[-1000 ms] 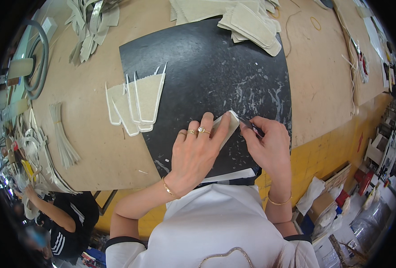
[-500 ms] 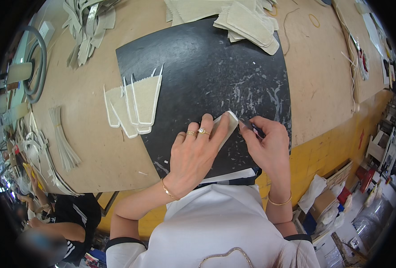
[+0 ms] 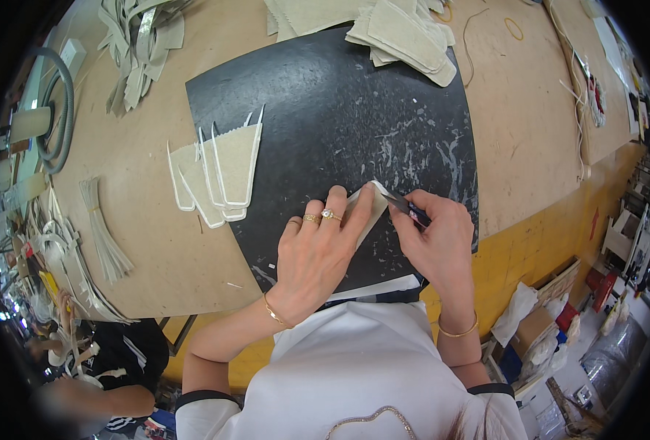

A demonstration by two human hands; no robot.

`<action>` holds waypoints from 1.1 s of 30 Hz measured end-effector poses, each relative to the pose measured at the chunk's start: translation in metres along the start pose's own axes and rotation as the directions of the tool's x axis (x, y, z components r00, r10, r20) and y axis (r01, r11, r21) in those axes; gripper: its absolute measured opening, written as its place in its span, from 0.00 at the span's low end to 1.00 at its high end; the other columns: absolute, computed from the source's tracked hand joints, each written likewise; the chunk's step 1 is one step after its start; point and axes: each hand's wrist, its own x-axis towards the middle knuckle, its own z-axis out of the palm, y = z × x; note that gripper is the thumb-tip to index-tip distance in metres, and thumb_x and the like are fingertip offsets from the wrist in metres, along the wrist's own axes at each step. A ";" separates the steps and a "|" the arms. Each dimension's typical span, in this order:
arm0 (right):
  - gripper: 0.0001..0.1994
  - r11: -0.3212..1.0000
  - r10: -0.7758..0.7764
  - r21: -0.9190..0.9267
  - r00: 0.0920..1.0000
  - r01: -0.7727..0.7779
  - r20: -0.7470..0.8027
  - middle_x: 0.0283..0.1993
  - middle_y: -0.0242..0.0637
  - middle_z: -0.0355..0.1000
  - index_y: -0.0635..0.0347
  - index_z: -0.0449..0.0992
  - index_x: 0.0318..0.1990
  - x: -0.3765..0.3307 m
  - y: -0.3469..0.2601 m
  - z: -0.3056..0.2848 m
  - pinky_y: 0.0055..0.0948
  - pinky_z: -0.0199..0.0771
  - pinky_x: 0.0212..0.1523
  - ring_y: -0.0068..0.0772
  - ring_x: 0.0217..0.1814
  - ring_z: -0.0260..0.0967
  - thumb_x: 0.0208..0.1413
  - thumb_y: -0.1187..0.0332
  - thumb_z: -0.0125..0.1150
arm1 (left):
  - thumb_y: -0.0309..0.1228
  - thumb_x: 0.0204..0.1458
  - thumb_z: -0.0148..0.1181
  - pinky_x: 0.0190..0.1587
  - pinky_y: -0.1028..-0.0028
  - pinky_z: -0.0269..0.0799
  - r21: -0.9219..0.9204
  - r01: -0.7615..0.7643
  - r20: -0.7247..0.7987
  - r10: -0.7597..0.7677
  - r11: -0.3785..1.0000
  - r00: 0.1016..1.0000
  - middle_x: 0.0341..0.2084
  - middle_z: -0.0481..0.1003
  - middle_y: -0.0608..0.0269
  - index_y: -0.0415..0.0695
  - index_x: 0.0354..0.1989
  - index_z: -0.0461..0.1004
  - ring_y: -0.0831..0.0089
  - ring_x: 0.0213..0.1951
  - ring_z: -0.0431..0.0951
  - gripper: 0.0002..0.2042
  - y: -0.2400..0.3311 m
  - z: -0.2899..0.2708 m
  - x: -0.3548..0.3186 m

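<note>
My left hand (image 3: 318, 242) lies with its fingers stretched out and spread, the index fingertip pressing on a beige felt-like piece (image 3: 370, 216) with a white edging strip. That piece rests on a black mat (image 3: 310, 110), partly hidden under the hand. Closed in my right hand (image 3: 440, 235) is a small knife (image 3: 416, 214) with a dark handle and narrow metal blade. Its tip touches the rounded, white-edged end of the piece. To the left, several similar edged pieces (image 3: 235, 165) overlap across the mat's edge, with loose strip ends sticking up.
Beige unedged pieces (image 3: 402, 37) are stacked at the mat's far edge. Grey-beige strips (image 3: 145, 51) lie heaped far left, and a bundle of thin strips (image 3: 105, 231) lies nearer. Another person's arm (image 3: 112, 402) shows at lower left. Cords (image 3: 579, 110) run along the right.
The knife's blade has moved slightly left onto the end of the piece, and more of it shows. My left hand stays nearly in place. The other person's arms have shifted.
</note>
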 end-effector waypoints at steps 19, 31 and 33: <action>0.08 0.999 -0.022 -0.030 0.997 0.020 -0.073 0.16 0.35 0.70 0.61 0.82 0.29 -0.003 0.002 0.007 0.31 0.64 0.23 0.32 0.17 0.69 0.50 0.65 0.65 | 0.31 0.49 0.62 0.30 0.72 0.65 -0.039 0.040 -0.062 -0.043 0.998 0.997 0.38 0.69 0.67 0.65 0.62 0.72 0.71 0.32 0.70 0.28 -0.001 0.004 0.003; 0.09 0.991 -0.045 -0.131 0.999 0.040 -0.031 0.19 0.41 0.74 0.59 0.81 0.28 -0.001 0.002 0.006 0.41 0.73 0.26 0.49 0.22 0.74 0.49 0.63 0.62 | 0.27 0.43 0.64 0.40 0.68 0.70 -0.118 -0.057 0.034 0.061 0.991 0.998 0.45 0.70 0.61 0.57 0.65 0.68 0.66 0.42 0.72 0.34 -0.013 -0.010 0.008; 0.09 0.990 -0.044 -0.132 0.999 0.039 -0.032 0.20 0.41 0.75 0.60 0.82 0.30 -0.001 0.002 0.005 0.41 0.73 0.28 0.49 0.23 0.75 0.50 0.63 0.62 | 0.27 0.44 0.64 0.46 0.65 0.69 -0.117 -0.180 0.039 0.185 0.977 0.982 0.51 0.69 0.61 0.56 0.63 0.69 0.65 0.49 0.71 0.32 -0.023 -0.019 0.015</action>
